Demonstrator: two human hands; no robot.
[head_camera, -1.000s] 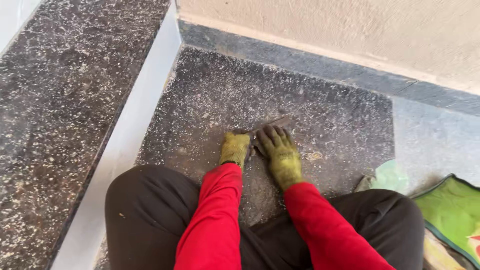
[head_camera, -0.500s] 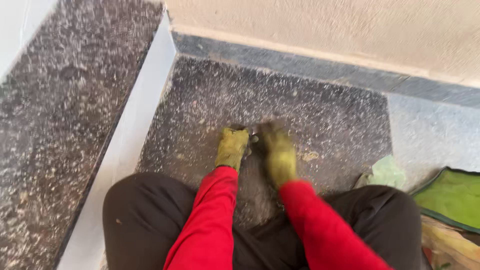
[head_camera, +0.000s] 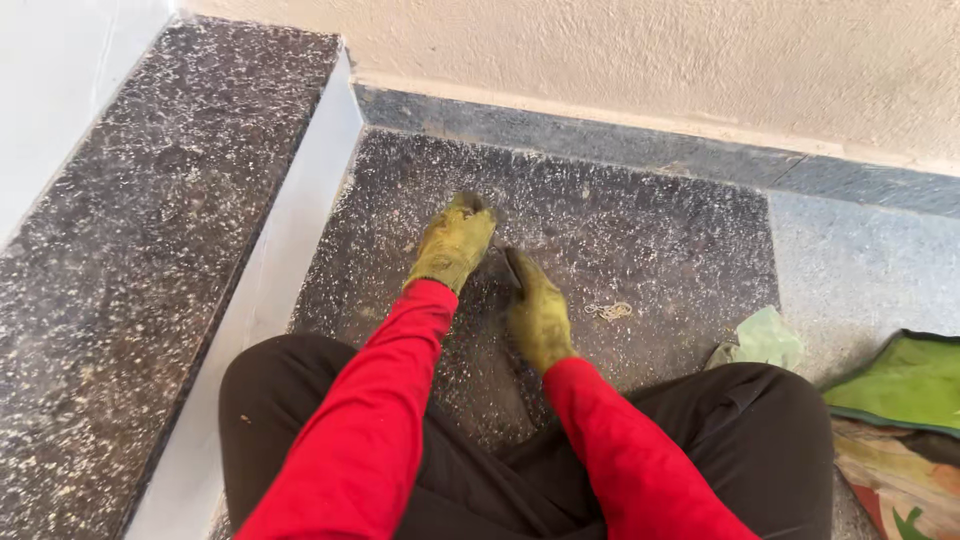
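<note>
Two gloved hands were down on the dark speckled floor (head_camera: 640, 230), in front of the person's crossed legs in black trousers (head_camera: 770, 420). Both arms wore red sleeves (head_camera: 390, 400), and both gloves were yellow-green and dirty.

The left hand (head_camera: 452, 243) reached further forward, toward the wall (head_camera: 650, 50). Its fingers were bent down with the tips pressed on the floor; whether they grasped something small under them I could not tell, because the glove hid it. The right hand (head_camera: 538, 310) lay just beside it, a little nearer to the body, with the fingers stretched and close together, pointing forward and flat against the floor. It held nothing that could be seen. A dark patch of floor lay between the two hands, and the two gloves were near each other but seemed not to touch.

A small pale scrap (head_camera: 608, 311), like a thin curled thread, lay on the floor just to the right of the right hand. Further right, near the right knee, was a crumpled pale green piece (head_camera: 765, 338), and at the right edge a green bag (head_camera: 905, 385) on coloured cloth. A raised step (head_camera: 150, 250) of the same stone ran along the left side, with a white riser (head_camera: 280, 290) below it. A grey skirting (head_camera: 600, 135) ran along the foot of the wall.
</note>
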